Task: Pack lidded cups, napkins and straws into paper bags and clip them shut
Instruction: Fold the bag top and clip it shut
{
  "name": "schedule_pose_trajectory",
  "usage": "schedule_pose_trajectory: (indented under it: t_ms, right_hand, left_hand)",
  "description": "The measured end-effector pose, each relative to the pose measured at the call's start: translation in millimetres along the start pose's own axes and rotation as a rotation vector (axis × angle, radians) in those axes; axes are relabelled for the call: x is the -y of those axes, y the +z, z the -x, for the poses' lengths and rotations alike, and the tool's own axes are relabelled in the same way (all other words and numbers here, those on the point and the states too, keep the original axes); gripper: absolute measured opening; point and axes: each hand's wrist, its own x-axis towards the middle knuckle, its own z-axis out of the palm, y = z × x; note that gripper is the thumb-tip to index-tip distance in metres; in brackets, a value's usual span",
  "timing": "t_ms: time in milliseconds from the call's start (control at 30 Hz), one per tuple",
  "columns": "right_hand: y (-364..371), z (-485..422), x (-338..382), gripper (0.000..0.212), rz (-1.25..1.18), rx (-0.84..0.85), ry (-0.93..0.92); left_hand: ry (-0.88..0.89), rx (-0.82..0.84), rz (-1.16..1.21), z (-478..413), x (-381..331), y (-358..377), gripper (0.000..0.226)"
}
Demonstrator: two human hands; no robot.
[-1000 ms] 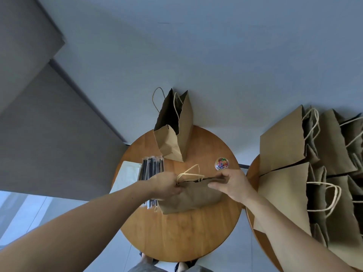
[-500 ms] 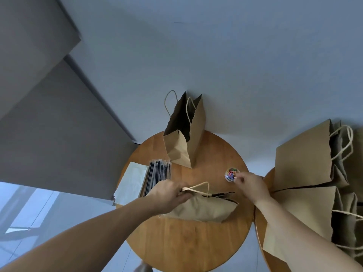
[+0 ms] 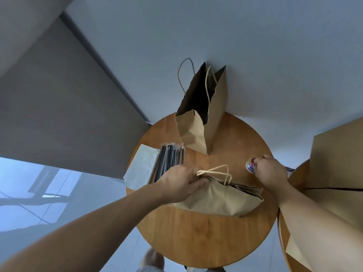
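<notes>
A brown paper bag (image 3: 220,199) stands on the round wooden table (image 3: 206,238), its top pressed flat. My left hand (image 3: 180,181) pinches the bag's top edge at its left end, just below the cord handles. My right hand (image 3: 271,171) reaches into a small round tub of coloured clips (image 3: 250,165) near the table's right rim; its fingertips are curled over the tub and what they hold is hidden. A second, open paper bag (image 3: 202,118) stands at the back of the table. Black wrapped straws (image 3: 170,160) and white napkins (image 3: 142,165) lie at the left.
More brown paper bags (image 3: 337,169) are packed on a second table at the right edge. A grey wall rises behind the table, a dark grey panel at the left. Feet show on the floor below the table's near rim.
My right hand let go of the bag's right end and moved right to the clip tub. The left hand kept its hold on the bag's top. The view shifted left.
</notes>
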Motion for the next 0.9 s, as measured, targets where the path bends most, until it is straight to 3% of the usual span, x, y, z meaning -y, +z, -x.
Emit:
schedule_pose_trajectory:
  t_ms: [133, 233, 467, 600, 700, 900]
  right_hand:
    - [4.0, -2.0, 0.8, 0.025, -0.002, -0.049, 0.005]
    - [7.5, 0.3, -0.7, 0.016, -0.142, -0.150, 0.040]
    - [-8.9, 19.0, -1.8, 0.008, -0.687, -0.305, 0.135]
    - [-51.9, 50.9, 7.9, 0.005, -1.295, -0.264, 0.202]
    - [-92.7, 91.9, 19.6, 0.006, -1.635, -0.175, 0.096]
    - [-146.2, 174.9, 43.2, 0.027, -1.532, -0.195, -0.220]
  left_hand:
    - [0.015, 0.002, -0.007, 3.6, -1.0, 3.2, 0.018]
    - [0.015, 0.006, 0.004, 6.4, -0.6, 8.7, 0.014]
    - [-0.023, -0.006, -0.059, 10.2, -6.5, 5.4, 0.023]
    - [-0.058, 0.009, -0.130, 11.1, -10.1, 6.8, 0.032]
    - [-0.046, 0.015, -0.170, 14.2, -11.0, 9.0, 0.023]
    - [-0.048, -0.004, -0.251, 15.8, -18.5, 1.4, 0.025]
